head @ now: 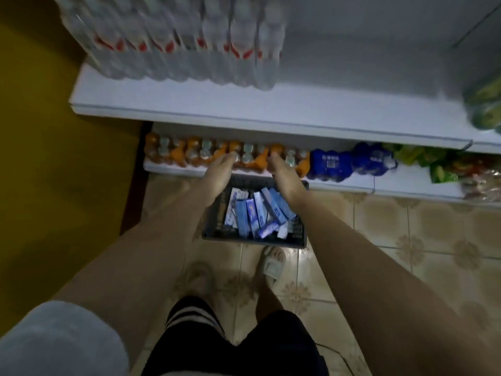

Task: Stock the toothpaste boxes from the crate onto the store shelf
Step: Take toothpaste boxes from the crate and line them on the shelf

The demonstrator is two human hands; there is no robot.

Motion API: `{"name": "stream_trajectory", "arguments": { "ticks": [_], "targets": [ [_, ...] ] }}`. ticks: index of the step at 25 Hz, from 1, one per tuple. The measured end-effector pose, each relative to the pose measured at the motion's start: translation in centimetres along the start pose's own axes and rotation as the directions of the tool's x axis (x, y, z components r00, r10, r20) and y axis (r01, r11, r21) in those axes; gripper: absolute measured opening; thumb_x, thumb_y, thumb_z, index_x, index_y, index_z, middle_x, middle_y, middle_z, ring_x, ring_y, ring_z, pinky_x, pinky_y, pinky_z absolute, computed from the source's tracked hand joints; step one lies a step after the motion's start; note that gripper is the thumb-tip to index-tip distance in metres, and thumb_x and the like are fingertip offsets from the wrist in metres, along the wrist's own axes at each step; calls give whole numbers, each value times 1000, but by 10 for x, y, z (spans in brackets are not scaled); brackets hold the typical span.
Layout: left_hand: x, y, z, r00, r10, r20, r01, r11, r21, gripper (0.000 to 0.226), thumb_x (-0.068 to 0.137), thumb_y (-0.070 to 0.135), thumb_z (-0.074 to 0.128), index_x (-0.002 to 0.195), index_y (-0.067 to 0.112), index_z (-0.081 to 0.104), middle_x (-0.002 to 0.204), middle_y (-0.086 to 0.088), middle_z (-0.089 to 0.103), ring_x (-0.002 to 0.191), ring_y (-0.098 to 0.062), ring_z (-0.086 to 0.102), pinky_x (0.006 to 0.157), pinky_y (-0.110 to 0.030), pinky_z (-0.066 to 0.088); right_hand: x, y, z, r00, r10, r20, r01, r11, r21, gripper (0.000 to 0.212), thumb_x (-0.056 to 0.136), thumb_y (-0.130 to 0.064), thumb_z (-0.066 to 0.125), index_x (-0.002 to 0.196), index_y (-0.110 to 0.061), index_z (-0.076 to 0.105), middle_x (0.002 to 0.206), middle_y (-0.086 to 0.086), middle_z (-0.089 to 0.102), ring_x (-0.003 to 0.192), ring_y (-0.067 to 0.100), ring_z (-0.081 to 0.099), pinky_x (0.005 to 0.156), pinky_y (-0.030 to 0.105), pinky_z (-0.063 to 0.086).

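Note:
A dark plastic crate (217,236) stands on the tiled floor in front of the shelving. Several blue and white toothpaste boxes (248,213) lie loose inside it. Both my arms reach down over the crate. My left hand (218,172) and my right hand (283,172) hang above the crate's far edge, fingers extended toward the packs on the bottom shelf and holding nothing. The white middle shelf (271,109) has bare room to the right of the water bottles.
Shrink-wrapped clear bottles with red labels (176,44) fill the middle shelf's left side. Orange-labelled bottle packs (189,153), blue packs (339,164) and green snack bags (433,164) line the bottom shelf. A yellow wall (54,158) is on the left. My slippered foot (272,264) stands behind the crate.

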State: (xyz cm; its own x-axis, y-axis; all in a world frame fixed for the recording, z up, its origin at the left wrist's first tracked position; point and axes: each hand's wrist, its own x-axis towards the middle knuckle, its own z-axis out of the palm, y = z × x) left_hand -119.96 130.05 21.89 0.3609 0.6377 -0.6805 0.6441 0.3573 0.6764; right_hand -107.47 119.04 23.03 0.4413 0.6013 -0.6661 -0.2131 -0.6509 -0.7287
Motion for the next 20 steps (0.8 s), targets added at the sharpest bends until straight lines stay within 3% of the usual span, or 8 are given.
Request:
{"name": "stream_trajectory", "arguments": {
  "ticks": [3, 5, 7, 9, 11, 14, 16, 20],
  "targets": [
    [46, -69, 35, 993, -121, -14, 122, 992, 32, 40, 102, 42, 40, 132, 18, 53, 130, -3, 56, 112, -18, 54, 94, -30, 44, 59, 95, 5, 987, 160, -19, -160, 987, 22, 57, 103, -48, 34, 147, -13, 43, 148, 9, 45, 137, 27, 41, 117, 46, 29],
    [94, -127, 62, 985, -173, -29, 174, 982, 66, 34, 102, 28, 45, 128, 9, 56, 122, -6, 57, 101, -15, 51, 68, -13, 44, 103, 162, 13, 967, 243, -80, -244, 970, -2, 47, 104, -40, 38, 132, -7, 55, 126, 12, 57, 119, 25, 51, 110, 42, 36],
    [133, -185, 85, 976, -219, -11, 219, 973, 75, 33, 99, 18, 52, 128, 3, 57, 122, -11, 58, 99, -16, 51, 52, -5, 40, 139, 222, 21, 944, 300, -135, -311, 948, -71, 32, 103, -34, 40, 108, -7, 58, 104, 11, 56, 98, 21, 52, 90, 36, 42],
    [169, -238, 111, 957, -290, 22, 288, 955, 72, 34, 95, 14, 57, 128, 5, 57, 122, -12, 58, 99, -18, 53, 59, -13, 43, 170, 280, 30, 912, 381, -154, -399, 910, -114, 26, 101, -31, 45, 101, -7, 55, 93, 10, 55, 84, 22, 51, 72, 31, 40],
    [200, -284, 135, 935, -352, 49, 348, 935, 74, 34, 92, 11, 60, 125, 7, 58, 121, -12, 59, 101, -20, 56, 67, -23, 46, 200, 330, 39, 895, 413, -171, -439, 883, -165, 26, 98, -28, 52, 109, -5, 58, 92, 9, 56, 84, 23, 52, 71, 28, 39],
    [246, -331, 168, 923, -378, 73, 373, 925, 73, 12, 93, 10, 59, 105, 6, 60, 102, -14, 60, 91, -25, 56, 61, -27, 40, 253, 375, 59, 932, 314, -180, -357, 879, -317, 16, 95, -22, 55, 100, -8, 58, 82, 5, 55, 81, 23, 52, 62, 27, 35],
    [271, -351, 188, 921, -382, 79, 375, 923, 84, 11, 92, 10, 57, 99, 2, 62, 92, -16, 57, 84, -25, 52, 62, -29, 38, 286, 395, 71, 952, 229, -205, -291, 887, -358, 13, 93, -21, 56, 94, -9, 53, 84, 7, 54, 80, 23, 50, 64, 26, 33],
    [308, -392, 219, 899, -430, 84, 430, 903, 18, 41, 91, 8, 60, 130, -1, 55, 118, -18, 62, 101, -30, 58, 79, -33, 45, 332, 433, 94, 963, 134, -233, -211, 914, -347, 30, 95, -23, 56, 118, -4, 50, 110, 17, 63, 99, 31, 60, 71, 31, 41]
  ]
}}
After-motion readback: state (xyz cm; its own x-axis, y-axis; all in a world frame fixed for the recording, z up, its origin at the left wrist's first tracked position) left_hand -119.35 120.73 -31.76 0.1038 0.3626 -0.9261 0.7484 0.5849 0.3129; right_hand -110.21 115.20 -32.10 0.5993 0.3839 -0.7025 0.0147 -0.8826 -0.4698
